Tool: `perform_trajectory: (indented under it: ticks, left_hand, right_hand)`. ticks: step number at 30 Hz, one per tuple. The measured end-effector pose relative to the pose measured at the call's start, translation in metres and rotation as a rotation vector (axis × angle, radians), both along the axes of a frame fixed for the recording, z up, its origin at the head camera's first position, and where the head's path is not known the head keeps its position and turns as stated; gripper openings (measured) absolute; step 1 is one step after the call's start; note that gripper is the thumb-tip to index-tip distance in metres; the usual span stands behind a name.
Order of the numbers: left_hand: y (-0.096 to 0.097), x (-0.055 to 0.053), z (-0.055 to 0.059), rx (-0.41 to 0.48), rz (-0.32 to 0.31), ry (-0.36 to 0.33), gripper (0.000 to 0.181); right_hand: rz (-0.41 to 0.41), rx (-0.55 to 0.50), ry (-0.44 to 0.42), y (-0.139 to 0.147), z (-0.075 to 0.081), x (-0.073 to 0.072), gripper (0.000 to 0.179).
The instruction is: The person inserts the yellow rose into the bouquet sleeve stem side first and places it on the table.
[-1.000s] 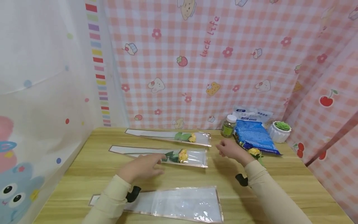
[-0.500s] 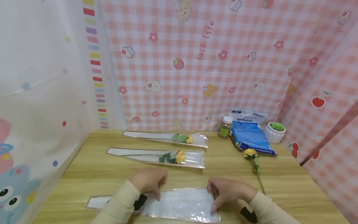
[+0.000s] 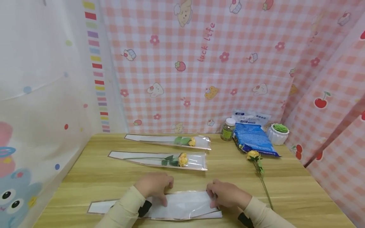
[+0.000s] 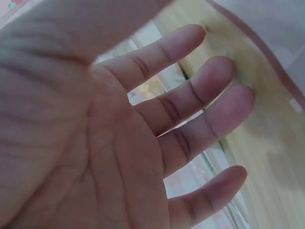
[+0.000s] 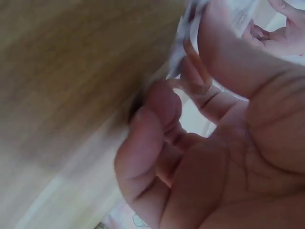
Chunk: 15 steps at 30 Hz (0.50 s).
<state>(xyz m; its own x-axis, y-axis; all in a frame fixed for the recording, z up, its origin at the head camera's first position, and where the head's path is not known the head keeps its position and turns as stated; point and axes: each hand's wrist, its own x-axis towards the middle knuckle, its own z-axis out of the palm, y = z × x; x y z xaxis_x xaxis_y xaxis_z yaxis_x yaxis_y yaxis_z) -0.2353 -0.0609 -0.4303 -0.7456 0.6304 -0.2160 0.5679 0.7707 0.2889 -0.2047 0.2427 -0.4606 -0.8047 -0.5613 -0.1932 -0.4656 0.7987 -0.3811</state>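
Observation:
A long, tapering flower sleeve (image 3: 185,205), clear with a white panel and a pinkish edge, lies across the near part of the table. My left hand (image 3: 155,185) rests at its middle, thumb on the sleeve, the other fingers spread and nearly straight over the far edge; the left wrist view shows the palm and fingers (image 4: 205,83) holding nothing. At the wide right end my right hand (image 3: 228,192) pinches the sleeve's edge between thumb and curled fingers (image 5: 143,138). That end is lifted and bent, baring a white strip beneath. A loose yellow rose (image 3: 253,155) lies to the right.
Two more sleeves, a nearer one (image 3: 194,161) and a farther one (image 3: 203,142), each hold a yellow rose behind my hands. At the back right stand a lidded jar (image 3: 228,129), a blue bag (image 3: 253,139) and a white potted succulent (image 3: 278,134). A checked curtain (image 3: 168,72) hangs behind.
Both hands have come back toward me from the table's far part to the near sleeve. The right hand now pinches its wide end, which has lifted and bent since half a second ago.

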Motion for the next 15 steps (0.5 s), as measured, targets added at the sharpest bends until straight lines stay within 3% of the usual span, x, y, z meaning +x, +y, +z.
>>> perform_trajectory:
  ticks: [8,15]
  left_hand:
    - [0.009,0.003,-0.004,0.001,-0.045,-0.013,0.064]
    - [0.021,0.008,-0.004,0.058,-0.052,-0.065,0.116]
  right_hand:
    - [-0.042,-0.241,-0.022,-0.001,0.008,0.006,0.023]
    - [-0.062,-0.369,0.061,-0.014,0.022,0.021,0.018]
